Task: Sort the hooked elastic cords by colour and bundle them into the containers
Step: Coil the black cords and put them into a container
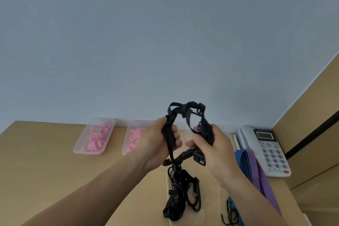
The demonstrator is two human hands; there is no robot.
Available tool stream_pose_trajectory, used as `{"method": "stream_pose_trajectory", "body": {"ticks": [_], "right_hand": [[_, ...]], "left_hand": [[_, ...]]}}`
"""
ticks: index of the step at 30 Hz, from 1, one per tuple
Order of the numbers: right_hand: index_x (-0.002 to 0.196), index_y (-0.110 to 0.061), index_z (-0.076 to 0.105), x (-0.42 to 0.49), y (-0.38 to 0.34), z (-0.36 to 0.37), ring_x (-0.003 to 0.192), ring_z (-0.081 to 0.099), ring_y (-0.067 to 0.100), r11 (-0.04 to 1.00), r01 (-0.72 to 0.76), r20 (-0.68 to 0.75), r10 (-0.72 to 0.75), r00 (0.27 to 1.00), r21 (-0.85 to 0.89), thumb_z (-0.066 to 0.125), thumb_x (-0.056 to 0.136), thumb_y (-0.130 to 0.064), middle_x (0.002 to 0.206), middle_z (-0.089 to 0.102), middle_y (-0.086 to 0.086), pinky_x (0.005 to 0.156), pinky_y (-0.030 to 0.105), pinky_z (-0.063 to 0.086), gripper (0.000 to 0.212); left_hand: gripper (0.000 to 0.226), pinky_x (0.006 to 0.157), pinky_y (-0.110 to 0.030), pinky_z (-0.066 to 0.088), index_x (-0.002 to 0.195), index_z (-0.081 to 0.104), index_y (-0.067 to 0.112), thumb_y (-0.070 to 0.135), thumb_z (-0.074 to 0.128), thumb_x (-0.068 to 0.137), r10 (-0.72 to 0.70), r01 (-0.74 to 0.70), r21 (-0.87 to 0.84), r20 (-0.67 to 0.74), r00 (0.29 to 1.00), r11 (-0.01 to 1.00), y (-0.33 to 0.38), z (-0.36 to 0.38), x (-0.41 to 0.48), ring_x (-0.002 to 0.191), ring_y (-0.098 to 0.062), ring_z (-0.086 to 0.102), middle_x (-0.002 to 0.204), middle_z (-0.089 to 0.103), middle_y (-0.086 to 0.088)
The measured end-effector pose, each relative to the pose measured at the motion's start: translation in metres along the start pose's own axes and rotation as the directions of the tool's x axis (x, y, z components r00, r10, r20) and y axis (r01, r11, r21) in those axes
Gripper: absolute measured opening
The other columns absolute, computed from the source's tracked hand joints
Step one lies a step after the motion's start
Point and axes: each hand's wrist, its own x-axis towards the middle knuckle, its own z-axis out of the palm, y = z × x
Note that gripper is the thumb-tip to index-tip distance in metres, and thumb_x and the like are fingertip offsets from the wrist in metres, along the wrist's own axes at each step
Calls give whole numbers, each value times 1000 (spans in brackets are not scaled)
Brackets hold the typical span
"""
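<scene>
Left of the phone (264, 150) and lifted clear of the desk (45, 152), both hands have one black cord (185, 110) between them. It arches up above the knuckles, w/ a black end fitting (199, 158) dangling under the R hand (211, 150).

Handling, my read: flat woven elastic, so light, floppy and stretchy. No weight issue; the trouble is tangling. Loose loops spring open when let go, and the hooked ends prob snag on other loops. I'd take hold at the folded middle plus close to an end fitting, so the bundle stays tight on the way down.

Pose: both bare forearms come up from the near edge. L hand (157, 143) is farther left of the phone, palm turned toward it, thumb on top, fingers wrapped fully round a bunched length of strap. R hand is nearer the phone, back of hand to me, fingers curled in and clamped on the other side of the loop, strap draped over it. Neither hand is slack.

Drop spot: clear tray (202, 214) left of the phone and closer to me, right under the hands, already holding a heap of black cords (181, 194). Blue-striped cord (242, 161) and purple cord (256, 169) lie just beside the phone's left edge; can't tell if touching. Pink-filled trays (78, 147) sit well left of the phone, by the wall.
</scene>
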Motion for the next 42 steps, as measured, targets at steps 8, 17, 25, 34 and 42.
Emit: {"method": "stream_pose_trajectory", "body": {"ticks": [8, 17, 25, 34, 42], "right_hand": [[91, -33, 52, 4, 10, 14, 68, 65, 1, 962, 212, -204, -246, 947, -174, 55, 96, -18, 67, 68, 0, 62, 8, 46, 16], [93, -23, 57, 8, 21, 2, 62, 65, 8, 951, 126, -64, -150, 987, -283, 62, 92, -16, 75, 65, 1, 56, 21, 51, 9], [114, 1, 50, 11, 14, -11, 85, 70, 40, 860, -141, 75, 119, 990, 491, 69, 85, -23, 103, 70, 20, 71, 47, 57, 42], [127, -8, 52, 20, 27, -22, 80, 70, 31, 946, -165, 94, 144, 985, 278, 61, 73, -74, 97, 70, 14, 67, 46, 56, 86], [115, -8, 66, 15, 12, -20, 96, 63, 28, 954, 133, 162, -181, 970, 269, 37, 94, -43, 89, 70, 2, 95, 55, 45, 50]], "left_hand": [[29, 43, -24, 36, 101, 55, 0, 27, 44, 101, -129, 114, 259, 41, 991, 959, 2, 5, -6, 50, -16, 46, 67, 56, -8], [52, 64, -30, 50, 115, 52, -1, -5, 47, 64, -69, 12, 169, 339, 938, 986, 8, -7, -4, 76, -25, 63, 93, 64, -18], [28, 43, -31, 16, 126, 54, 12, 16, 47, 99, -51, -188, 556, 387, 921, 809, 14, 2, -13, 41, -17, 51, 118, 70, -4], [61, 44, -22, 20, 121, 45, -18, 10, 47, 66, -230, -107, 460, 617, 753, 882, 39, 9, -24, 41, -14, 29, 89, 68, -24], [32, 71, -25, 55, 124, 52, -8, 2, 41, 95, -234, -156, 423, 731, 641, 893, 36, 18, -18, 86, -25, 69, 123, 62, -23]]}}
